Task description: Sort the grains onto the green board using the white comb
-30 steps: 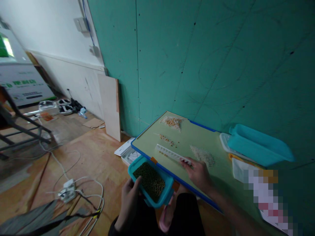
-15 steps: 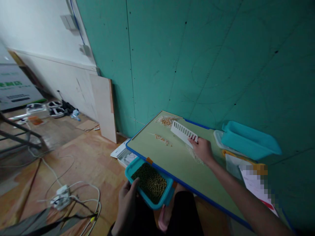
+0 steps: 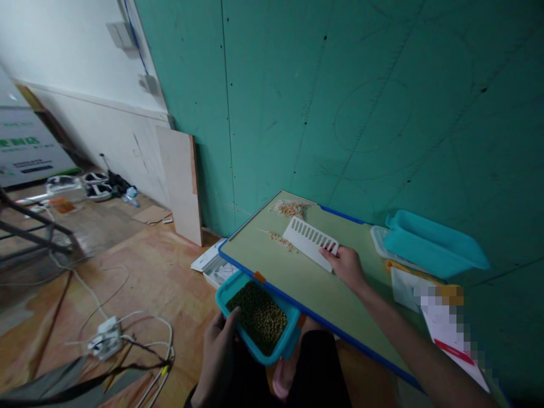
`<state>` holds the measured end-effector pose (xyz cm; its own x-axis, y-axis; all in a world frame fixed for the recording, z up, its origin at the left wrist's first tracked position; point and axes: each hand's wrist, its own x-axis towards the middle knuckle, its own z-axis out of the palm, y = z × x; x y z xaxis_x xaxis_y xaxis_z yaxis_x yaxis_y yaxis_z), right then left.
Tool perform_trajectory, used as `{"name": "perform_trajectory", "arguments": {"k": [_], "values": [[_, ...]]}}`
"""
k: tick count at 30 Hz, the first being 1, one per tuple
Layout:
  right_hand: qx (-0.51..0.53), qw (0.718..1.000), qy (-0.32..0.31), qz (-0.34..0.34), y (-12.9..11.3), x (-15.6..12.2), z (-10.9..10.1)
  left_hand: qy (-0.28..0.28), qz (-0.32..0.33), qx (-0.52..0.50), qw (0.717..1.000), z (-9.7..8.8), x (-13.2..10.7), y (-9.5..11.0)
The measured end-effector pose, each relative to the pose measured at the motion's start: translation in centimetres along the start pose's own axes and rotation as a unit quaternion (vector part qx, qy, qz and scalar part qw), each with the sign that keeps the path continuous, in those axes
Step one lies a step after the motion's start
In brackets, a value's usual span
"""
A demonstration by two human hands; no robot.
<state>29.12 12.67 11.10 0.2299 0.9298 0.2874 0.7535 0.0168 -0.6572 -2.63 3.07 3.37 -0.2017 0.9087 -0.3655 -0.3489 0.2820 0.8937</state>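
Note:
In the head view, my right hand (image 3: 349,267) grips a white slotted plastic strip (image 3: 306,242) by its right end. The strip is over the pale green tabletop (image 3: 361,317), close to a thin trail of yellow beans (image 3: 280,239). Behind it lies a heap of yellow beans and pale grains (image 3: 292,209). My left hand (image 3: 220,345) holds a turquoise tub (image 3: 292,333) at the table's front edge, thumb over the rim and the other fingers partly hidden. Inside the tub are dark green beans (image 3: 244,297) and yellow beans (image 3: 272,320).
At the table's right stand a larger turquoise bin (image 3: 433,241) and a clear box with an orange rim (image 3: 406,289), beside papers (image 3: 450,334). A teal wall (image 3: 272,113) rises behind. Cables and a power strip (image 3: 106,337) lie on the floor at left.
My right hand has shifted slightly left with the strip, whose slotted end has come down and left towards the bean trail. The pale grains by the hand are now out of sight. The tub stays put.

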Motion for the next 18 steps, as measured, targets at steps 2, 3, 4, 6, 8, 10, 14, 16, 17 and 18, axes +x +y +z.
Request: {"name": "perform_trajectory", "arguments": {"k": [2,3,4,6,8,10,14,16,17,18], "values": [[0.041,0.999,-0.007,0.016,0.11,-0.41,0.30,0.002,0.001,-0.004,1.000,0.06,0.09,-0.13],[0.062,0.998,-0.009,0.023,0.11,-0.57,0.43,0.004,0.004,-0.007,1.000,0.08,0.14,-0.17],[0.080,0.996,-0.010,0.028,0.08,-0.70,0.52,0.002,0.008,-0.011,1.000,0.10,0.17,-0.18],[0.105,0.994,-0.008,0.032,-0.10,-0.88,0.62,-0.010,0.014,-0.014,1.000,0.14,0.15,-0.04],[0.118,0.992,-0.009,0.032,-0.33,-0.97,0.61,-0.012,0.017,-0.009,1.000,0.16,0.03,0.25],[0.128,0.991,-0.020,0.028,-0.47,-0.98,0.58,-0.009,0.017,0.002,1.000,0.16,-0.11,0.53],[0.131,0.990,-0.039,0.026,-0.20,-0.87,0.70,-0.011,0.019,0.010,1.000,0.08,-0.20,0.70],[0.126,0.991,-0.039,0.029,0.07,-0.82,0.83,-0.012,0.015,0.006,1.000,0.05,-0.18,0.63],[0.126,0.991,-0.039,0.030,0.17,-0.81,0.88,-0.013,0.013,0.003,1.000,0.04,-0.18,0.57],[0.125,0.991,-0.040,0.027,0.22,-0.81,0.90,-0.015,0.009,0.000,1.000,0.03,-0.17,0.50]]}}
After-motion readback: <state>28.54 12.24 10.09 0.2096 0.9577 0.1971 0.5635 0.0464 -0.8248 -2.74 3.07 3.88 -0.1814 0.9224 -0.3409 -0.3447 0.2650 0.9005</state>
